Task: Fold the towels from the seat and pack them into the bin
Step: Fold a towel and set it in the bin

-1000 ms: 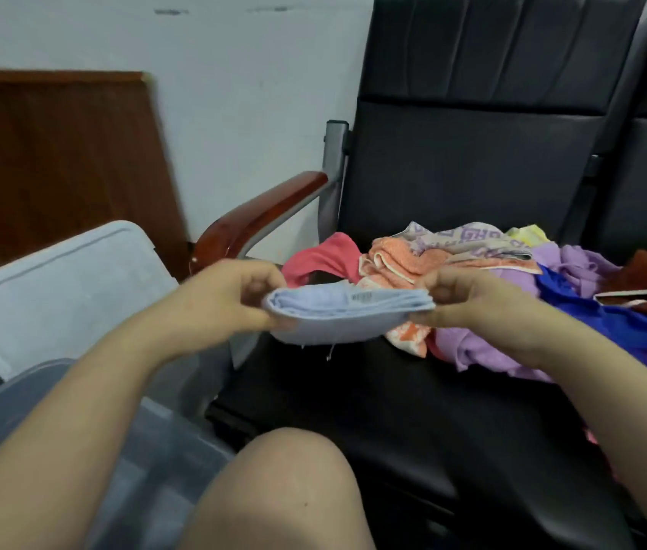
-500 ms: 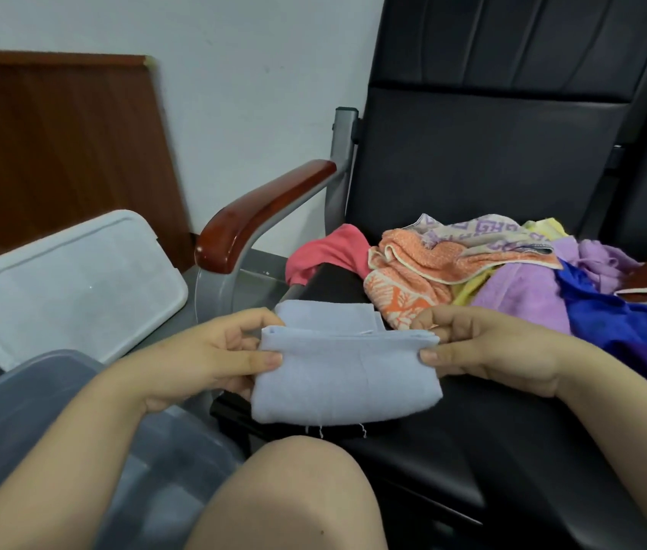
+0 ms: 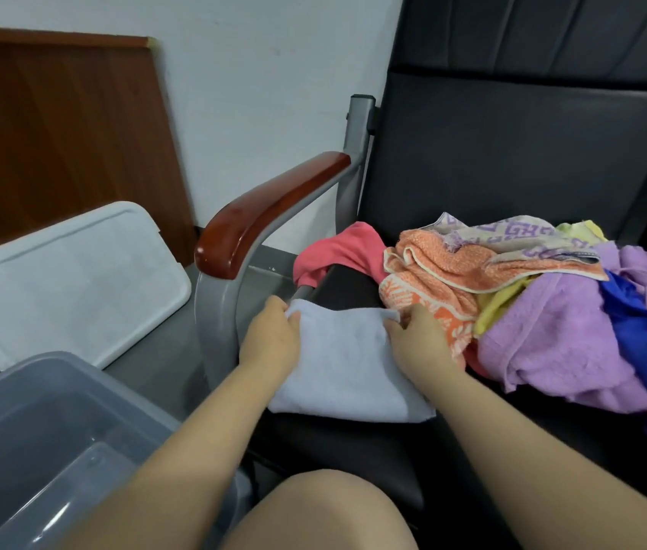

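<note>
Left hand (image 3: 270, 343) and right hand (image 3: 419, 343) each pinch a far corner of the pale blue towel (image 3: 341, 375), lying part-folded at the seat (image 3: 353, 446) front beside the unsorted pile (image 3: 552, 323). Risk: the layers look loose, so a one-sided lift toward the bin (image 3: 16, 394) may spill the fold.

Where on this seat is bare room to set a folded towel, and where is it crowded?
Bare seat between the light blue towel and the front edge; a patch behind it, beside the pink towel. The bin floor looks bare. The towel pile crowds the right.
</note>
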### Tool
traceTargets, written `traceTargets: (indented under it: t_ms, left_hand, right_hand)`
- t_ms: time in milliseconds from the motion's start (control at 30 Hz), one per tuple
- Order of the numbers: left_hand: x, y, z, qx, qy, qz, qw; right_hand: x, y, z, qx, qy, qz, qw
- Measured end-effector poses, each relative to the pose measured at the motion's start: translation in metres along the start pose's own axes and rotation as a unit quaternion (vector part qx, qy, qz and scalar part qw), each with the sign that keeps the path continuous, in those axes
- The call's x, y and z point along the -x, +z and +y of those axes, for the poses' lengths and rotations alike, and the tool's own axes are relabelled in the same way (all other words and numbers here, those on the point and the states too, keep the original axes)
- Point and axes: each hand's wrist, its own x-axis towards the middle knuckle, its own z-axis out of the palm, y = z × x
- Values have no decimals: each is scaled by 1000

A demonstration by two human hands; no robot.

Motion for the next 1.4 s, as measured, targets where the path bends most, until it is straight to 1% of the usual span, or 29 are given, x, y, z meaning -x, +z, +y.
traceTargets:
  t_ms: [67, 133, 233, 300, 367, 433, 500, 567, 633, 700, 767, 900, 967, 1033, 1100, 1200, 1267, 1333, 1400]
  left_hand:
    - [3, 9, -4, -54, 7, 34, 998]
    - [5, 14, -6, -79, 14, 69, 994]
    - [3, 15, -8, -70, 11, 82, 994]
    - [3, 14, -9, -76, 5, 76, 994]
    - [4, 13, -8, -65, -11, 68, 996]
    - [5, 11, -10, -37, -17, 68, 997]
    - [8, 6, -10, 7, -24, 62, 998]
    - [15, -2, -8, 37, -50, 29, 998]
    - [23, -8, -3, 18, -74, -17, 997]
    - [28, -12, 2, -2, -92, -49, 995]
    - [32, -15, 7, 10, -108, -66, 992]
    - [40, -22, 7, 82, -122, -77, 986]
    - [48, -25, 5, 107, -116, -74, 985]
    - [56, -29, 3, 122, -106, -74, 984]
    - [65, -33, 1, 134, -104, -79, 982]
    - [72, -34, -1, 158, -116, -82, 977]
    - [73, -39, -2, 182, -110, -69, 975]
    - [76, -43, -5, 189, -79, -55, 977]
    - [77, -44, -8, 189, -44, -57, 979]
  right_hand:
    - [5, 11, 13, 44, -21, 42, 998]
    - [7, 17, 18, 81, -39, 81, 993]
    - [5, 20, 18, 123, -33, 107, 986]
    - [4, 21, 15, 152, -25, 107, 982]
    - [3, 20, 12, 158, -7, 88, 983]
    - [0, 15, 11, 128, 14, 56, 990]
    - [-6, 5, 10, 88, 36, 6, 995]
    - [-10, -6, 6, 72, 53, -53, 995]
    - [-8, -15, -2, 71, 77, -105, 989]
    - [-2, -22, -8, 70, 101, -145, 982]
    - [4, -26, -10, 58, 119, -170, 976]
    - [17, -28, -10, 24, 139, -171, 975]
    - [21, -29, -10, -28, 161, -160, 974]
    - [27, -32, -12, -91, 209, -152, 962]
    - [34, -37, -16, -128, 253, -163, 945]
    - [41, -45, -24, -146, 287, -212, 923]
    - [44, -46, -27, -163, 294, -223, 915]
    - [46, -42, -30, -144, 285, -200, 926]
    - [46, -35, -30, -81, 259, -171, 947]
